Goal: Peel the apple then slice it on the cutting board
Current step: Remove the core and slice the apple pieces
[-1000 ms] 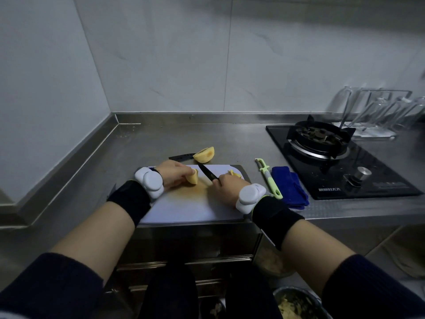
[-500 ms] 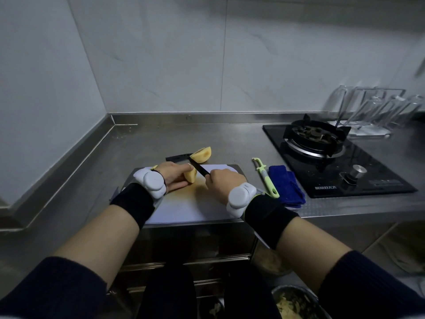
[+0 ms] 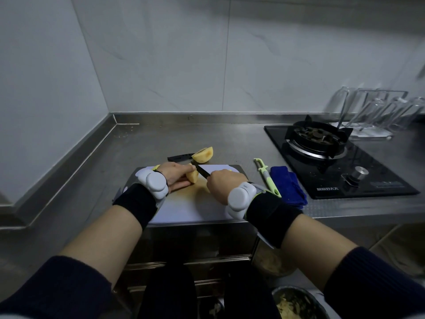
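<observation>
A peeled, yellowish apple piece stands on the pale cutting board; my left hand holds it from the left. My right hand grips a knife with a black blade, whose tip meets the top right of that piece. Another peeled apple piece lies on the counter just beyond the board's far edge. Behind it a flat black strip rests on the counter.
A green peeler lies right of the board beside a folded blue cloth. Further right are a black gas hob and a rack of glasses. A bowl of peelings sits below the counter edge.
The knife blade has swung left from the board's middle onto the apple piece in my left hand. The view has shifted slightly.
</observation>
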### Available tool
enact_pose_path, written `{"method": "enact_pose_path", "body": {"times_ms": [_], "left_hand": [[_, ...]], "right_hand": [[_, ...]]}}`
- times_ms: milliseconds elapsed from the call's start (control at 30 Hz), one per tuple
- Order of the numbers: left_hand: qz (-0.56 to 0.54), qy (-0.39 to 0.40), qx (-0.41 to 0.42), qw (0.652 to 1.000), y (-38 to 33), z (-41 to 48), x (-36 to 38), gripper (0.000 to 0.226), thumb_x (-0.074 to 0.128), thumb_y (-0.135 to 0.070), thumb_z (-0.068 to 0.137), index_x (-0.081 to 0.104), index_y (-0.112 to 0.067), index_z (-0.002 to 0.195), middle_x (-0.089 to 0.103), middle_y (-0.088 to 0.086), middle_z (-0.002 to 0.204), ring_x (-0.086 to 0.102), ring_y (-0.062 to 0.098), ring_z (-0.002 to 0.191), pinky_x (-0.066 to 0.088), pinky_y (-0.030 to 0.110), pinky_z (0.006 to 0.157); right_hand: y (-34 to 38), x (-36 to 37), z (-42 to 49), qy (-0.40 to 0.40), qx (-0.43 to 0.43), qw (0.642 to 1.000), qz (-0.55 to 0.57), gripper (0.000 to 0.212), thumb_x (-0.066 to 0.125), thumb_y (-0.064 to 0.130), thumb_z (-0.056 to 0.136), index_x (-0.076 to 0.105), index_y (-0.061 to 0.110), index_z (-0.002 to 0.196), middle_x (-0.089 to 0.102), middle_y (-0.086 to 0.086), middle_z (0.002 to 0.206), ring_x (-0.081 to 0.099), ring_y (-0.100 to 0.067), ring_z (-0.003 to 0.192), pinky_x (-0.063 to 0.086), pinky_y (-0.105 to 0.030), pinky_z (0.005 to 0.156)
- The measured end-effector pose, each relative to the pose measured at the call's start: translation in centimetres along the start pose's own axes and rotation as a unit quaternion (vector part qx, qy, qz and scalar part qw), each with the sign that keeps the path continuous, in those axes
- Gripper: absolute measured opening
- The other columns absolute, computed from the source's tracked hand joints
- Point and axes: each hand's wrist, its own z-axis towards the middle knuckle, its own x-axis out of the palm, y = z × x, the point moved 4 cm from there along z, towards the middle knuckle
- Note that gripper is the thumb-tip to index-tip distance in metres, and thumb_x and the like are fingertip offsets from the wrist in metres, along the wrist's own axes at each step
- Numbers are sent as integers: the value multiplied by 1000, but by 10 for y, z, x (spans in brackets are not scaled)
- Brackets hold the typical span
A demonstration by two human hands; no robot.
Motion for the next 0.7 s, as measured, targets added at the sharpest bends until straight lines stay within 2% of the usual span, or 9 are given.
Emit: {"method": "enact_pose_path", "body": {"times_ms": [67,133,233,333,433,467,533,633,700], "left_hand": [[10,5,5,1000,0,0,1,13,70,-17,88,69,-7,80,71,14,102,67,23,103,54,33,91],[22,7,7,1000,-1,-2,4,19,69,-18,88,69,-7,73,72,12,95,68,21,98,53,32,91],[13,3,6,1000,-1,-2,3,16,69,-18,88,70,-6,77,72,13,96,69,20,95,55,31,87],[23,2,7,1000,1,1,2,14,71,-19,87,71,-5,84,72,14,104,69,21,101,55,33,91],[27,1,1,1000,0,3,2,15,72,-21,86,71,-6,83,72,14,107,68,22,103,54,36,94],[28,2,0,1000,-1,2,2,16,72,-22,86,71,-6,84,72,13,107,68,21,103,54,36,94],[27,-7,1,1000,1,3,1,15,71,-21,87,71,-6,85,72,11,107,68,20,103,54,35,93],[30,-19,-2,999,1,3,1,14,71,-22,86,70,-8,84,72,12,107,68,21,102,55,36,92],[39,-28,-8,999,-1,0,1,12,68,-20,86,68,-9,82,72,13,103,68,21,100,55,34,91]], "right_hand": [[1,-2,-1,9,-13,1000,-13,26,37,13,97,62,13,103,58,-5,99,57,-26,96,40,-34,76],[3,-1,-1,7,-19,999,-37,21,38,13,97,58,16,90,62,-6,101,58,-25,94,44,-33,78],[7,4,2,3,-16,999,-47,23,39,12,97,52,15,78,59,-3,91,60,-24,93,45,-33,80],[5,4,5,10,-11,999,-38,22,41,12,94,62,15,90,63,-1,97,56,-21,82,43,-31,71],[7,4,2,38,-2,999,-11,27,39,15,99,63,10,110,63,-7,114,59,-26,105,43,-34,83],[9,7,2,36,-14,999,-14,28,39,17,101,61,8,114,62,-10,117,59,-28,109,41,-35,82],[12,15,-1,38,-33,998,-31,28,39,20,101,61,8,114,63,-11,117,59,-29,109,43,-37,83],[11,24,4,64,-9,997,-52,28,37,18,101,61,10,112,62,-8,118,58,-26,110,45,-40,92],[9,25,7,53,8,998,-38,27,37,17,101,61,10,113,62,-9,118,58,-27,111,46,-41,90]]}}
